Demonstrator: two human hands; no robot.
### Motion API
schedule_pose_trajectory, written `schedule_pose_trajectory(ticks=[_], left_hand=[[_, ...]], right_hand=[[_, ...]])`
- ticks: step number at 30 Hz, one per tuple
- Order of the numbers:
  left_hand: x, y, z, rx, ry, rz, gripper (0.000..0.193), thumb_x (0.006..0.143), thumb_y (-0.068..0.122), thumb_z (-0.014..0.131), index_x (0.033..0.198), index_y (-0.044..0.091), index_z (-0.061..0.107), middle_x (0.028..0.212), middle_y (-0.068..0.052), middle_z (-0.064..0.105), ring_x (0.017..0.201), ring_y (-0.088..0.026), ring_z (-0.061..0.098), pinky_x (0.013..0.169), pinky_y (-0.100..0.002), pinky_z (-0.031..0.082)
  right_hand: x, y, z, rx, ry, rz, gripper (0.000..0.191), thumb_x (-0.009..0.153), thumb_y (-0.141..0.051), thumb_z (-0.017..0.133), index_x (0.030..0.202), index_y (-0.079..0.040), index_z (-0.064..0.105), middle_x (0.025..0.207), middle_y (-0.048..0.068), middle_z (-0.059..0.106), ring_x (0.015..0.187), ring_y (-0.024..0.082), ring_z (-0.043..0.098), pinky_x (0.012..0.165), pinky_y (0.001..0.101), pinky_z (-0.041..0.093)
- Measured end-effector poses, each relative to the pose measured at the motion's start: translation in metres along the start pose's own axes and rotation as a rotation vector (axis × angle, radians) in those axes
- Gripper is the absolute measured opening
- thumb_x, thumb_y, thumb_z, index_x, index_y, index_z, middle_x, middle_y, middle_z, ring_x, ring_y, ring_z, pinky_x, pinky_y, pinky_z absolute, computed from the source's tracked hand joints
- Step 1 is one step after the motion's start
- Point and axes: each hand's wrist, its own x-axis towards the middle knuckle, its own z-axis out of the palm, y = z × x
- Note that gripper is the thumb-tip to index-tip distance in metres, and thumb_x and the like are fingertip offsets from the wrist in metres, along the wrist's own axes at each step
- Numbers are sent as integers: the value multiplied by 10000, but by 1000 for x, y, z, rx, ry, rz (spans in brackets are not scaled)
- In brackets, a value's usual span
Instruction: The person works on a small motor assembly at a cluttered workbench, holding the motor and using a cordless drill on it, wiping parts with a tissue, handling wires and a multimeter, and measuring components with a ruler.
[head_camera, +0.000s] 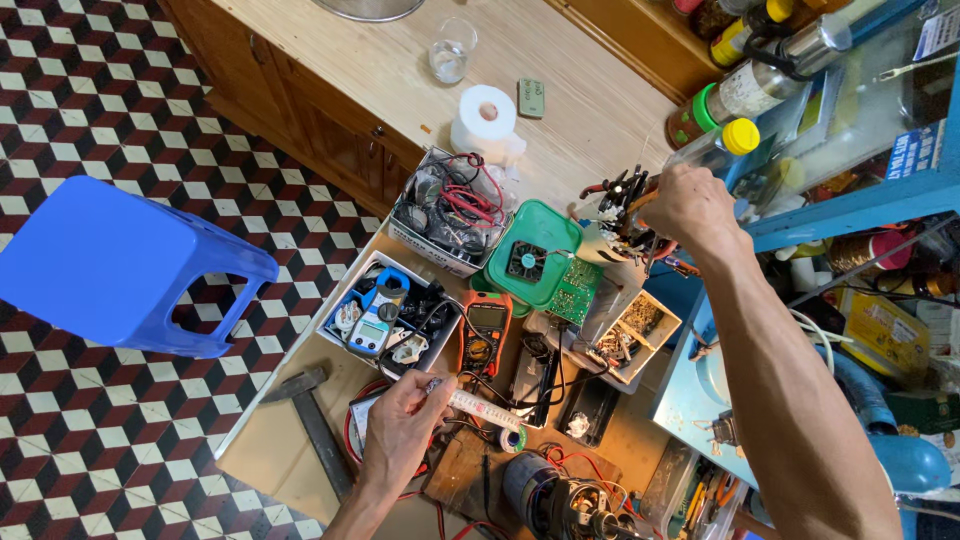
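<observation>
The left hand (400, 425) is low and close to the body, fingers curled shut in a pinch, its back facing up. The right arm is stretched far out. The right hand (690, 205) is bent at the wrist, fingers closed tight.

A home electronics repair bench is shown, set up in a lived-in room. At the centre, a multimeter (486, 333), a clamp meter (376, 318), a circuit board (571, 291) and a small fan (526, 261) are laid out. A box of tangled wires (450, 208) is seen toward 11 o'clock, a hammer (315, 420) at 8 o'clock. A patterned tile floor (90, 420) and a blue stool (115, 265) are seen at 9 o'clock, and shelves (850, 205) crowded with bottles at 2 o'clock.
</observation>
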Motion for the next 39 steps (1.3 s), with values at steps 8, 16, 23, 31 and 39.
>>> schedule_pose_trajectory(ticks=[8, 16, 23, 31, 39], left_hand=[[3, -2, -3, 66, -8, -43, 244, 945, 256, 685, 1017, 26, 725, 769, -45, 743, 698, -72, 641, 637, -244, 549], [8, -9, -10, 59, 16, -44, 246, 944, 248, 682, 1013, 16, 724, 775, -55, 754, 715, -83, 661, 673, -243, 548], [16, -9, -10, 34, 32, -81, 270, 940, 249, 698, 1043, 1, 730, 754, -62, 710, 699, -85, 604, 641, -247, 488], [23, 1, -7, 69, 42, -102, 283, 925, 261, 697, 1054, 11, 731, 754, -53, 739, 690, -74, 628, 670, -228, 527], [29, 1, -6, -9, 28, -120, 274, 925, 260, 682, 1031, 10, 717, 780, -46, 744, 698, -87, 653, 664, -260, 531]], right_hand=[[47, 11, 25, -69, 73, -16, 347, 757, -194, 784, 1016, 36, 764, 1011, 287, 738, 945, 420, 732, 830, 474, 584], [73, 19, 43, -8, 139, -56, 407, 741, -206, 831, 1087, -14, 731, 1159, 273, 653, 997, 440, 671, 837, 497, 538], [80, 35, 41, 83, 294, -198, 257, 826, -129, 766, 1056, -24, 722, 1116, 234, 669, 999, 418, 662, 855, 498, 531], [89, 45, 21, -58, 168, -697, 364, 780, -9, 633, 1130, -48, 725, 1174, 175, 713, 1105, 385, 661, 924, 472, 534], [94, 21, 50, -58, -36, -403, 374, 842, -49, 629, 1205, -77, 713, 1152, 201, 700, 1071, 369, 679, 938, 449, 546]])
